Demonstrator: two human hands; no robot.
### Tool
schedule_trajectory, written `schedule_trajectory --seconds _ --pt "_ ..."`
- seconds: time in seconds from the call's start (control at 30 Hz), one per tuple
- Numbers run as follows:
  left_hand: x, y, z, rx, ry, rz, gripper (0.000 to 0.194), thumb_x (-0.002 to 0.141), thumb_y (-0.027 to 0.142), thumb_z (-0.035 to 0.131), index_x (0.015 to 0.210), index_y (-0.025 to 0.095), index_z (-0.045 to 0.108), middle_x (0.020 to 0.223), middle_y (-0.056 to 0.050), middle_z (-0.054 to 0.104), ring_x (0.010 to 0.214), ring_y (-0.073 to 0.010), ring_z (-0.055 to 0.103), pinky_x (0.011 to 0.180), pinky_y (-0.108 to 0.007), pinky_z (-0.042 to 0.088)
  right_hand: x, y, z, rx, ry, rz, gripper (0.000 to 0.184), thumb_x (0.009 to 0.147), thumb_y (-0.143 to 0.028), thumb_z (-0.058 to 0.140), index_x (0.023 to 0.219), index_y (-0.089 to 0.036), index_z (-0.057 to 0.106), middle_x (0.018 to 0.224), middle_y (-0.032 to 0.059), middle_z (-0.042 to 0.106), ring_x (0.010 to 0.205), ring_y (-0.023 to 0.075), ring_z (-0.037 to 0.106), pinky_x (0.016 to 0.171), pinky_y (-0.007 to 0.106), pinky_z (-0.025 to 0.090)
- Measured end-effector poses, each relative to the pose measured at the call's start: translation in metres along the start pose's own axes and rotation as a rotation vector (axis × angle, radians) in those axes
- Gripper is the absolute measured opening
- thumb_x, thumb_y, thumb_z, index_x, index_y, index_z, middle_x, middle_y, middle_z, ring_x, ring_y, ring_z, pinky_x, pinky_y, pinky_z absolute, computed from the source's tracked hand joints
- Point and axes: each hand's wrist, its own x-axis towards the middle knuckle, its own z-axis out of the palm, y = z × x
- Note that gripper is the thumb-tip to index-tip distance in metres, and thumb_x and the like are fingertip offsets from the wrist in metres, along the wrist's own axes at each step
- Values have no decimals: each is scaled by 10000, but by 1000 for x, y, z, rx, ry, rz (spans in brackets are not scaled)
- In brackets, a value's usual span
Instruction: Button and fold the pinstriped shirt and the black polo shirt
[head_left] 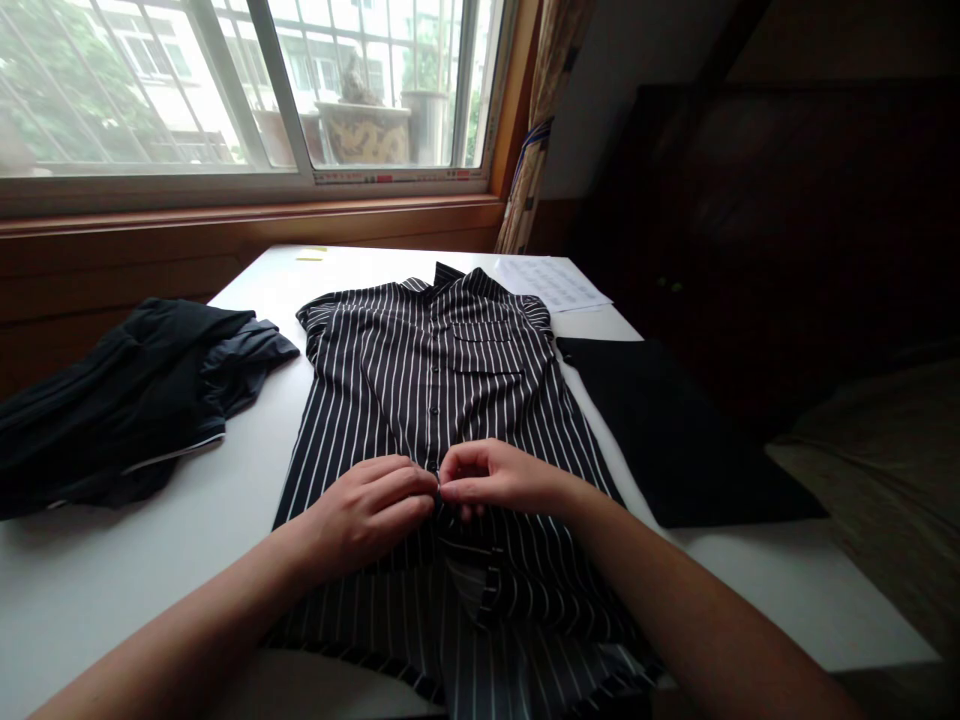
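A black shirt with white stripes (375,370) lies front up on the white table, its collar (450,275) pointing toward the window. Buttons run down its middle, and the ones above my hands look fastened. Below them the front edges part and the hem hangs over the table's near edge. My left hand (375,505) pinches the left side of the placket. Close against it, my right hand (491,475) pinches the other side with thumb and forefinger. The button between the fingertips is mostly hidden.
Dark crumpled clothing (112,400) lies on the table (247,470) at the left. A folded black garment (675,430) rests at the right, partly over the edge. Printed sheets (551,282) lie at the back right, below the curtain (534,150). A window stands behind.
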Motion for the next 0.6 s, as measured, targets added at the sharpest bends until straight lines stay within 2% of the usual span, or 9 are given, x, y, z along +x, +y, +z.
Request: schedule_trajectory --seconds 0.23,0.6 --pt "0 -3 -1 36 -9 89 114 969 123 525 964 161 632 985 -84 724 881 -189 659 789 -345 575 2 1 -1 5 -10 24 310 827 -418 767 931 -155 640 787 -14 651 655 92 642 566 203 483" --pt "0 -4 -1 46 22 121 138 984 147 505 945 178 634 971 -58 744 892 -180 648 855 -377 566 3 1 -2 57 -42 68 315 828 -414 768 930 -150 631 730 -24 647 591 79 613 518 186 464"
